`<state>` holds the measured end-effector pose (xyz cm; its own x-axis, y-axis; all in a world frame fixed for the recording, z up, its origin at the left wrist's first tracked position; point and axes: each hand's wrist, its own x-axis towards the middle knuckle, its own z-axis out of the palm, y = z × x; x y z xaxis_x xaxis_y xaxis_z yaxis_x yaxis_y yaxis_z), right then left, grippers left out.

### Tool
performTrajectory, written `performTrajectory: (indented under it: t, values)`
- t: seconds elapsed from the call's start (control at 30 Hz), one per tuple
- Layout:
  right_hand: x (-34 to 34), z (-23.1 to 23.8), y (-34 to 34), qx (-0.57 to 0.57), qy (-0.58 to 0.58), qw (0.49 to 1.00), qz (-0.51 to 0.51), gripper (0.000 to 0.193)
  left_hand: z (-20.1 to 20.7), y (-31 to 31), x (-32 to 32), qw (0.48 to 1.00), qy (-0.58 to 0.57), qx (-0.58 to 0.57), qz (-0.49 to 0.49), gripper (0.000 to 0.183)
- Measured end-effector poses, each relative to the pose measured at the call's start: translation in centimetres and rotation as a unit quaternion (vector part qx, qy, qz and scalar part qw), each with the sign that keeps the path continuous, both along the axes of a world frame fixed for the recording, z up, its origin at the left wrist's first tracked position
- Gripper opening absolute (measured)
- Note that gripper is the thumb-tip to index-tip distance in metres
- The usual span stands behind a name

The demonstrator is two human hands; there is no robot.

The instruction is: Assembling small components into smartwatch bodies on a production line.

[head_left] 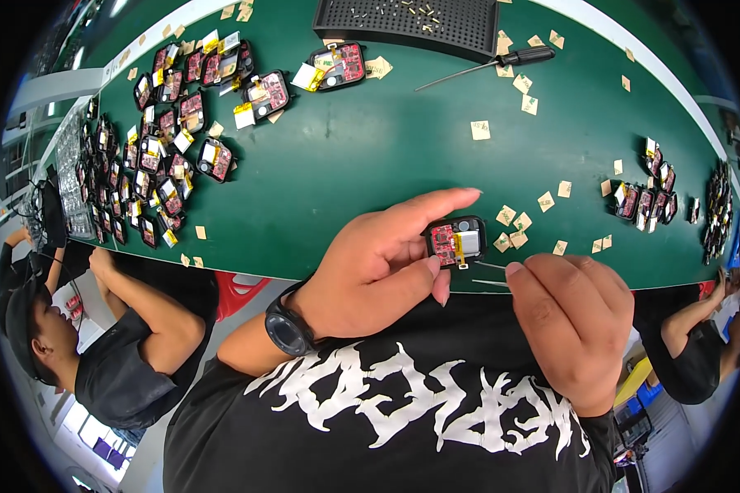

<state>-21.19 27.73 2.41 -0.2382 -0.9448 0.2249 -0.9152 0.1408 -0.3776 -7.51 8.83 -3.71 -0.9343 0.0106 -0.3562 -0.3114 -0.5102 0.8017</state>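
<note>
My left hand (pixel 370 271) grips a small black device housing (pixel 430 245) between thumb and fingers, its index finger stretched out above it. Inside the housing sit a red circuit board (pixel 443 240) and a silver battery (pixel 469 242) with yellow tape. A small white tab (pixel 464 266) sticks out at the lower edge. My right hand (pixel 571 316) is closed around metal tweezers (pixel 492 283), whose two prongs are apart. The tips point at the housing's lower right side, close to it; I cannot tell whether they touch anything.
Many similar opened devices (pixel 168 123) crowd the left of the green table (pixel 345 164); a smaller group (pixel 645 201) lies right. A black perforated tray (pixel 403 37) and a screwdriver (pixel 526 56) lie at the back. Beige paper squares (pixel 480 130) are scattered about. Co-workers (pixel 131 353) sit on both sides.
</note>
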Motion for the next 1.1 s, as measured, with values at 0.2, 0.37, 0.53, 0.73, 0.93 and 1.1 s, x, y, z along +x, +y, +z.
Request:
performTrajectory:
  t: [0.2, 0.37, 0.53, 0.73, 0.93, 1.1]
  values:
    - [0.0, -0.3, -0.7, 0.016, 0.003, 0.999, 0.034, 0.035, -0.4, -0.5, 0.1, 0.999, 0.025, 0.022, -0.034, 0.056]
    - [0.2, -0.7, -1.0, 0.013, -0.048, 0.998, 0.037, 0.033, -0.4, -0.8, 0.2, 0.998, 0.032, 0.022, -0.045, 0.056]
    - [0.6, -1.1, -0.9, 0.005, -0.064, 0.998, 0.023, 0.031, -0.4, -0.9, 0.2, 0.997, 0.023, 0.055, -0.041, 0.059]
    - [0.7, -1.9, -0.4, -0.016, -0.112, 0.994, 0.015, 0.033, -0.2, -1.1, 0.0, 0.996, 0.007, 0.072, -0.045, 0.063]
    - [0.9, -2.3, -0.4, -0.028, -0.13, 0.991, 0.012, 0.034, -0.4, -1.0, -0.1, 0.996, 0.006, 0.084, -0.039, 0.064]
    - [1.0, -2.1, -0.9, -0.042, -0.113, 0.992, 0.023, 0.033, -0.2, -1.1, -0.2, 0.996, 0.001, 0.082, -0.046, 0.064]
